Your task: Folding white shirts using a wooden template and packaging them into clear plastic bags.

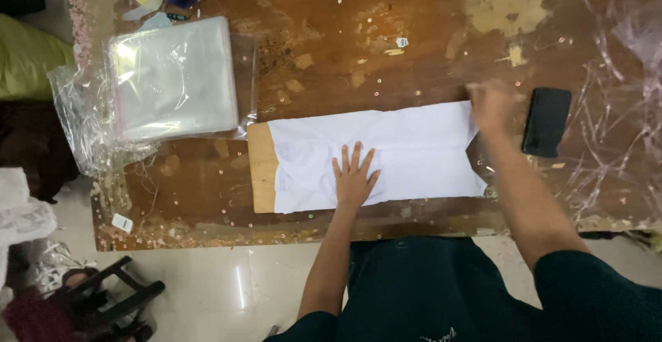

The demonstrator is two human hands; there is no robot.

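Near the table's point(427, 38) front edge, the left hand point(354, 176) lay flat, fingers spread, on a white cloth point(414, 152) over a wooden board point(261, 169). The right hand point(493, 105), blurred, gripped the cloth's right end beside a black phone point(546, 121). Clear plastic bags point(172, 76) lay stacked towards the far left corner.

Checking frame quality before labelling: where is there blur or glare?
Head view: right hand is motion-blurred at the white cloth's far corner; left hand pressed flat on it is sharp; glare on the clear plastic bags and floor.
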